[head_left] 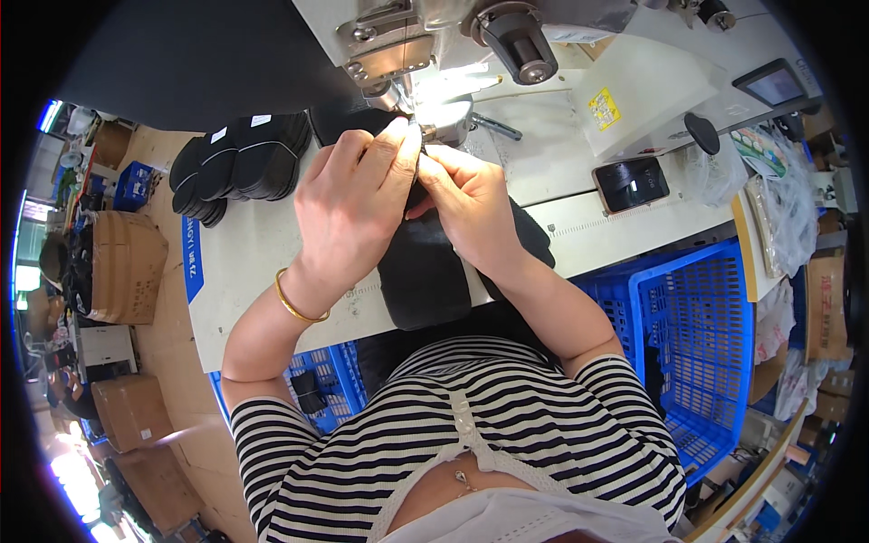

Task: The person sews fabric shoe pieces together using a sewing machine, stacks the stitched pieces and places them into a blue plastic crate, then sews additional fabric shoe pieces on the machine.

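Note:
Both my hands meet just in front of the needle area of a sewing machine (398,68). My left hand (358,185) pinches the edge of a black fabric piece (424,276), its fingers pressed together. From the other side my right hand (466,195) grips the same edge between thumb and fingers. The piece hangs down from my hands over the table's front edge, and more black fabric shows beneath my right wrist. What lies between the fingertips is mostly hidden. A bright lamp lights the spot beside the needle.
Bundled stacks of black fabric pieces (240,163) lie on the white sewing table (249,262) at left. Right of the machine are a dark pen-like tool (496,125) and a phone (632,185). Blue plastic baskets (692,353) stand below; cardboard boxes (128,267) stand at far left.

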Demonstrator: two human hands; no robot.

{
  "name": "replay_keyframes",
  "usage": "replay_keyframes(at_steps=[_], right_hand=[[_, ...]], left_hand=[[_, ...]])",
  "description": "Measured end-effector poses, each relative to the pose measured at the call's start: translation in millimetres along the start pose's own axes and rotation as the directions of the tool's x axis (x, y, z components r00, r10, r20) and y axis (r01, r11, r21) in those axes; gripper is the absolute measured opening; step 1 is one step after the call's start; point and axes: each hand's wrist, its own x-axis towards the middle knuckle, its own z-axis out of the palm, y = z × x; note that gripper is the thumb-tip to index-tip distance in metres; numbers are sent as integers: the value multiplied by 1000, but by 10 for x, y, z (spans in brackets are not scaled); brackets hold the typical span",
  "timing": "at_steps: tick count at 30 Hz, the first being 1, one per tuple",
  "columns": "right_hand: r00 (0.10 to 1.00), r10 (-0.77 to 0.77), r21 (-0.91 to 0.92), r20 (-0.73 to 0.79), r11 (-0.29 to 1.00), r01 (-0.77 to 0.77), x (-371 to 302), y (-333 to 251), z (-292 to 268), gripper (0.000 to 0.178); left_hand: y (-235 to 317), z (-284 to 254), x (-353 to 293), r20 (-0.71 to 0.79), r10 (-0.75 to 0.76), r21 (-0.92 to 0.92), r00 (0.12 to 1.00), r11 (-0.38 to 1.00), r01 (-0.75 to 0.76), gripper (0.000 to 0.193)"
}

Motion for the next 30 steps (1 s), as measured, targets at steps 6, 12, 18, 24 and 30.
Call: replay_keyframes(at_steps=[6, 12, 18, 24, 30], right_hand=[[998, -67, -92, -1, 994, 66, -26, -28, 18, 21], [957, -292, -625, 2, 746, 229, -219, 15, -545, 23], [998, -60, -960, 36, 274, 51, -656, 396, -1126, 61], [996, -83, -944, -45, 330, -15, -684, 529, -986, 61], [930, -368, -911, -6, 386, 147, -770, 650, -973, 51]], left_hand=[[-17, -17, -32, -24, -6, -57, 1000, 998, 5, 41], [-112, -105, -205, -99, -264, -297, 959, 928, 224, 41], [-669, 375, -276, 711, -587, -662, 387, -375, 649, 27], [-876, 575, 151, 517, -606, -24, 605, 696, 717, 19], [196, 283, -1153, 530, -585, 4, 614, 726, 688, 58]])
